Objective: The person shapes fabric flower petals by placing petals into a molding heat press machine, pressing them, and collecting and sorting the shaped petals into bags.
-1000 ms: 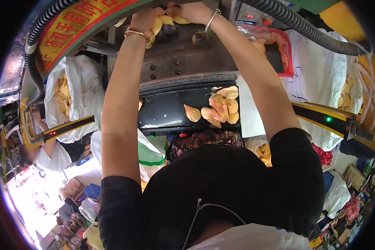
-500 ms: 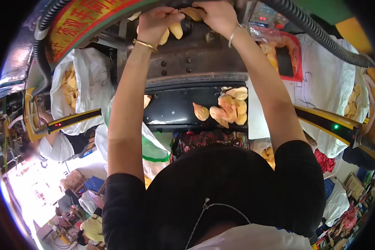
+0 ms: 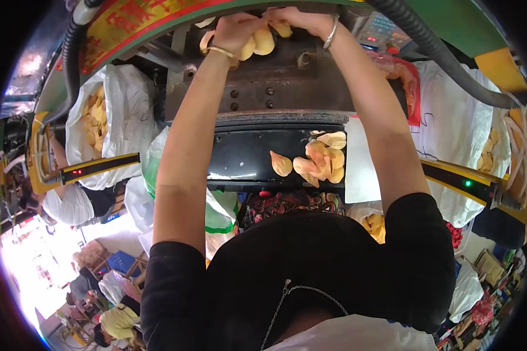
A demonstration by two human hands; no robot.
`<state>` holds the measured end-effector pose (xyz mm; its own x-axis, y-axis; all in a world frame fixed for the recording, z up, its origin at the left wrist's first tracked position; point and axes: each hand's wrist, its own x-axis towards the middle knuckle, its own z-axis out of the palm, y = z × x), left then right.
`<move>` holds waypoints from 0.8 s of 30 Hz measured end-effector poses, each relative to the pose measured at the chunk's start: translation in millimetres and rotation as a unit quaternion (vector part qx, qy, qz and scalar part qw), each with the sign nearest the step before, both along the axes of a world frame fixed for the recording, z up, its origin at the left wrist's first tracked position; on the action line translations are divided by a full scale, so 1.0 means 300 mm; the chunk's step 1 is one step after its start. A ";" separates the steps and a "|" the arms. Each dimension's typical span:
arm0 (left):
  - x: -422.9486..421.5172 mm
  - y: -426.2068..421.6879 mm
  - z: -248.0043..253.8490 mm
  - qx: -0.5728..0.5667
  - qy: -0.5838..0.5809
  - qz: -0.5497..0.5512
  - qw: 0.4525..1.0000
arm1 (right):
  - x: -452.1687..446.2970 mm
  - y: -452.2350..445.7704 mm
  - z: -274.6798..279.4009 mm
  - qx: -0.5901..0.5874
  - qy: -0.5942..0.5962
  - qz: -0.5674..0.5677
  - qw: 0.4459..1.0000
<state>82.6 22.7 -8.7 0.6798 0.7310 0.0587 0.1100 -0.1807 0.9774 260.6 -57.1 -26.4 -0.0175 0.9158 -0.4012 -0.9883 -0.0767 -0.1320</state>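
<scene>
Left hand (image 3: 238,31) and right hand (image 3: 300,19) at yellow pieces (image 3: 263,42)

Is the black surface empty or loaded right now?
Partly loaded: the black surface bears heaped tan pieces at its right end and a lone piece beside them; the left forearm hides its left end.

Yellow curved pieces (image 3: 264,42), overlapping, rounded ends down, at the left hand (image 3: 238,32)

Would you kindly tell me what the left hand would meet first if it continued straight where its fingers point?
The left hand would likely meet the right hand opposite it first, though depth between them is hard to judge.
</scene>
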 end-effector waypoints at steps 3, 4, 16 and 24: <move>0.031 0.081 -0.047 0.253 0.194 -0.061 0.946 | -0.016 -0.046 0.119 0.069 -0.749 0.154 0.641; 0.027 0.084 -0.057 0.247 0.199 -0.071 0.946 | -0.023 -0.050 0.107 0.060 -0.743 0.155 0.648; -0.009 -0.189 0.107 0.379 0.418 0.100 0.819 | -0.128 -0.125 0.027 0.105 -0.855 -0.215 0.460; -0.119 -0.212 0.011 0.542 0.298 -0.001 0.785 | -0.215 -0.280 0.123 0.038 -0.909 -0.134 0.393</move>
<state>47.0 -40.8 -5.3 0.8236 0.4701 0.3173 0.4890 -0.8720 0.0226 196.1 -141.1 10.6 0.3350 0.7980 0.5010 0.7735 0.0707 -0.6299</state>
